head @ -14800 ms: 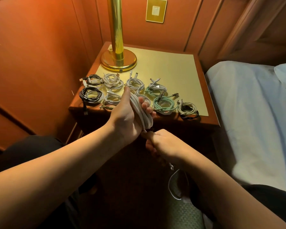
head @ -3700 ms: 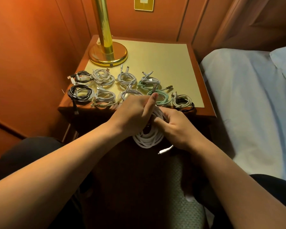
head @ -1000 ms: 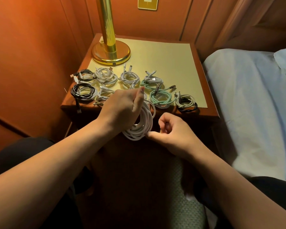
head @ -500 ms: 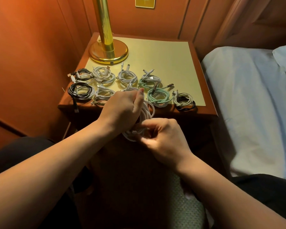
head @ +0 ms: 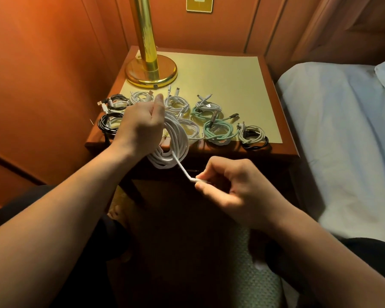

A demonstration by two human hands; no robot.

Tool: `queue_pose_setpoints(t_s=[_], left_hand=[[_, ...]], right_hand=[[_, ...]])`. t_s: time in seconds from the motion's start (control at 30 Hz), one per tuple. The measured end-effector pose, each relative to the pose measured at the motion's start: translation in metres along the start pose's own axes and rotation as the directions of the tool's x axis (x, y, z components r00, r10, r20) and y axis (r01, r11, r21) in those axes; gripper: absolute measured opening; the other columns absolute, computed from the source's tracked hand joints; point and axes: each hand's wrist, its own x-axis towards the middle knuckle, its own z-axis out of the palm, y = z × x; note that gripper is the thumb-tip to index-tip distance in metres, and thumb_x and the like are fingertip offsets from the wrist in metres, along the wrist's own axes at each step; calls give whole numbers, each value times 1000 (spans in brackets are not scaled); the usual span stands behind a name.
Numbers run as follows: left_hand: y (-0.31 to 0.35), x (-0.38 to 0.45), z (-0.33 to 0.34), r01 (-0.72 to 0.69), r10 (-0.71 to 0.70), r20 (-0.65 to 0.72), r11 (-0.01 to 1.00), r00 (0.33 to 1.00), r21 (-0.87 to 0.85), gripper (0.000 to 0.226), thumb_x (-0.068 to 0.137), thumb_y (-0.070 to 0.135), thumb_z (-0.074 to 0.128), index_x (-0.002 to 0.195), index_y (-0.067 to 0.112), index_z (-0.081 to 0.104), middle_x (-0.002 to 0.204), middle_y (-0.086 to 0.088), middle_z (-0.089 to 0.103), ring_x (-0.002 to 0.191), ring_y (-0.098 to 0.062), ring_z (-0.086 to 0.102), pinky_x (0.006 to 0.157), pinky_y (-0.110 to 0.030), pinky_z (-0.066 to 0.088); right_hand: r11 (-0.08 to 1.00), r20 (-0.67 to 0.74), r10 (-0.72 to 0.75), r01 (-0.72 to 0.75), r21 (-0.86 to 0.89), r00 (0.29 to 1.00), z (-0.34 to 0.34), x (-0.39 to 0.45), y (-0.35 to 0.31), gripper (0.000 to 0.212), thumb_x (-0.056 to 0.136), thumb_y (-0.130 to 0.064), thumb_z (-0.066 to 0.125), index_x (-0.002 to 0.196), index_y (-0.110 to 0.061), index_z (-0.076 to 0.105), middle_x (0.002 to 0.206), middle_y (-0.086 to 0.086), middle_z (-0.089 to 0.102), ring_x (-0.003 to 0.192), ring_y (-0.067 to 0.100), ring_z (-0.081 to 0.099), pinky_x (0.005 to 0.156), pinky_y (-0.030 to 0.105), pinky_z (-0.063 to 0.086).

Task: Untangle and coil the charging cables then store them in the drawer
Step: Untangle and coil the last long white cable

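Fingers of the left hand (head: 140,127) are curled round a white cable coil (head: 176,143), thumb raised along its top, and the loops hang from that hand in front of the bench (head: 273,152) at its near edge. One loose strand runs down and to the right from the bottom of the coil to the right hand (head: 238,190), whose thumb and forefinger pinch the white end of it; the other fingers of that hand are curled in toward the palm. The right hand sits below the bench's front edge and apart from the coil. On the bench, behind the held coil, lie the coiled cables (head: 178,103) already wound, in two rows: black ones (head: 108,123) toward the left edge, white ones in the middle, two mint-green coils (head: 218,130) to the right of those, and a mixed white and black coil (head: 253,136) furthest right, close to the near edge. A brass lamp (head: 150,70) stands on the back left corner of the bench, its round base just behind the far row of cables. A bed (head: 342,130) with a pale sheet lies right of the bench. No drawer opening can be made out below the bench top in the dark.
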Motion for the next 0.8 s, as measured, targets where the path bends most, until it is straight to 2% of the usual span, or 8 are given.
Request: queue_pose_setpoints(t_s=[0.13,0.23,0.33,0.4,0.47,0.53,0.67,0.8], left_hand=[[-2,2,2,60,-61,-9,998,998,-37,64,113,36,31,52,16,35,49,-4,39,44,-18,32,55,-34,22],[2,2,9,77,-81,-42,993,996,-91,63,113,36,31,53,16,34,49,-3,37,42,-11,31,59,-40,30],[13,1,18,68,-77,-70,991,995,-118,63,112,36,30,53,17,34,47,-1,37,40,-11,32,74,-57,40],[19,5,24,56,-66,-84,992,994,-110,63,112,37,30,52,17,35,47,0,37,42,-12,33,61,-47,37],[26,11,33,43,-55,-90,991,994,-129,63,113,37,31,53,17,37,48,0,39,43,-11,32,52,-38,26],[33,19,41,41,-61,-111,984,992,-171,62,112,37,31,53,18,39,50,-1,40,47,-17,35,52,-40,27],[49,42,60,72,-108,-150,971,983,-229,63,111,40,30,53,17,38,50,-1,42,50,-21,36,54,-41,27],[64,76,80,80,-130,-175,960,976,-268,66,110,45,30,54,14,43,53,-3,47,52,-24,41,54,-41,32]], right_hand=[[985,-81,137,-128,113,987,-2,2,7,8,93,-30,77,100,-27,74,80,-5,72,67,13,67,60,33,59],[948,-136,265,-233,215,955,0,9,16,29,87,-39,82,113,-37,69,96,-9,75,78,16,73,70,37,64],[947,16,288,-287,147,958,-18,14,18,63,74,-46,91,128,-50,58,124,-17,64,98,9,71,80,33,63],[964,50,228,-232,128,972,-35,18,16,75,70,-55,91,134,-53,54,130,-20,61,107,0,67,83,29,60],[959,-73,220,-202,200,973,-51,27,17,66,74,-66,79,133,-51,55,126,-19,63,107,-1,66,78,24,58],[942,-155,264,-221,252,952,-60,35,21,66,73,-70,72,132,-47,55,121,-17,64,104,4,69,72,22,58],[967,-87,244,-236,92,966,-55,50,25,77,75,-63,84,142,-47,49,128,-20,62,101,3,70,80,26,62],[972,-275,206,-163,172,939,-57,75,34,34,96,-45,70,127,-31,64,112,-14,72,99,5,70,85,41,63]])
